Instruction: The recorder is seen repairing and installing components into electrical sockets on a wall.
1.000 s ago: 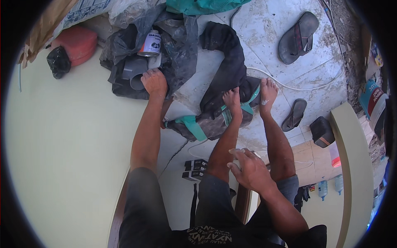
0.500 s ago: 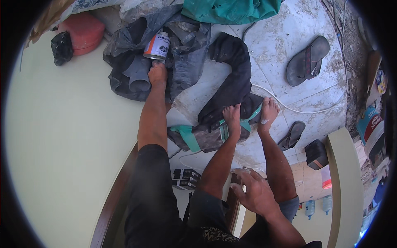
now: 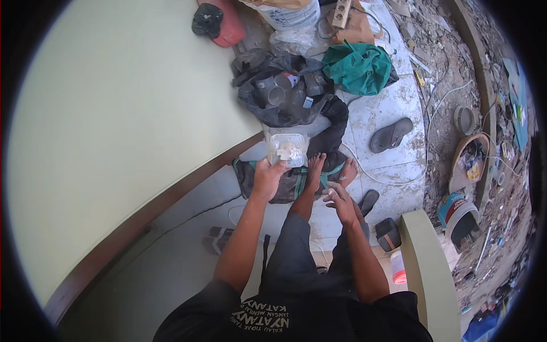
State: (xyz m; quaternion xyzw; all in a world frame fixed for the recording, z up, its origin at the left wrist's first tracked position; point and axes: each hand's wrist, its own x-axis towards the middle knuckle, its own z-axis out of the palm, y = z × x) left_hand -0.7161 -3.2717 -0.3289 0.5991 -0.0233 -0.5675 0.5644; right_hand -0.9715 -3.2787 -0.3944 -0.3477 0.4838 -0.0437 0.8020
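Note:
My left hand (image 3: 266,178) grips a clear plastic container (image 3: 288,149) holding small white pieces, raised over a dark bag with green straps (image 3: 246,178). My right hand (image 3: 339,202) is to its lower right, fingers loosely curved and apart, with white residue on them. A black plastic bag (image 3: 253,105) ahead holds a grey pipe piece (image 3: 276,97) and a tin can (image 3: 285,82). Dark cloth (image 3: 333,122) lies beside it, near my bare feet (image 3: 347,171).
A pale ledge (image 3: 131,125) fills the left. A green cloth (image 3: 356,68), red container (image 3: 229,28) and power strip (image 3: 341,12) lie at the top. Sandals (image 3: 386,137) and cables are on dusty tiles; rubble, buckets (image 3: 461,222) and a basket (image 3: 460,171) line the right. A low curved wall (image 3: 430,273) stands lower right.
My left hand has come out of the black bag toward me with the clear container in it. My right hand has moved up. The view has shifted, showing more of the upper area.

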